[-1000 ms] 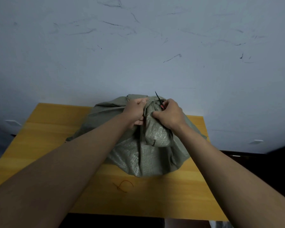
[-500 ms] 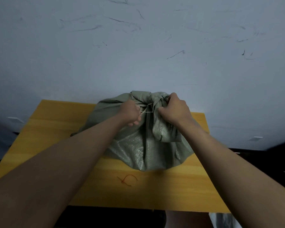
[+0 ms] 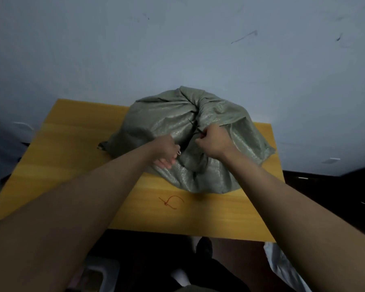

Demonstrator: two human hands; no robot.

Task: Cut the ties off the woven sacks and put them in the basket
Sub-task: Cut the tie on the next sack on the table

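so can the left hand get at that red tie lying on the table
Probably yes. The red tie lies loose on the bare table in front of the sack, nothing over it. The left hand is closed on something small, so it may need to let go first.

A single head-worn wide-angle view looks forward and steeply down from above the near edge of the desk (image 3: 76,165). It sits close, so both forearms run in from the bottom corners. Beyond the desk's far edge it faces a pale wall (image 3: 177,49); below the near edge, the floor.
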